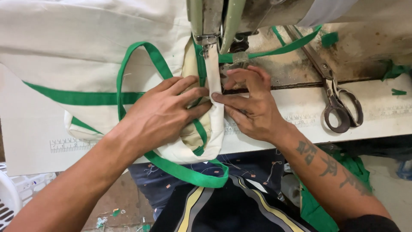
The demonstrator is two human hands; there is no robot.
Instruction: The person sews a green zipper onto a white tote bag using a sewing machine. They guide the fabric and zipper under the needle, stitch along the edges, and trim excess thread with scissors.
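A cream cloth bag with green trim lies on the sewing table, its folded edge running under the presser foot of a sewing machine. My left hand lies flat on the bag, fingers pressing the fold from the left. My right hand presses the same cream edge from the right with its fingertips. A green strap handle loops around my left wrist and hangs off the table's front edge.
Large metal scissors lie on the table at the right. Green tape trails from the machine. Green scraps sit at far right. A white plastic basket stands low left. Ruler marks run along the white table.
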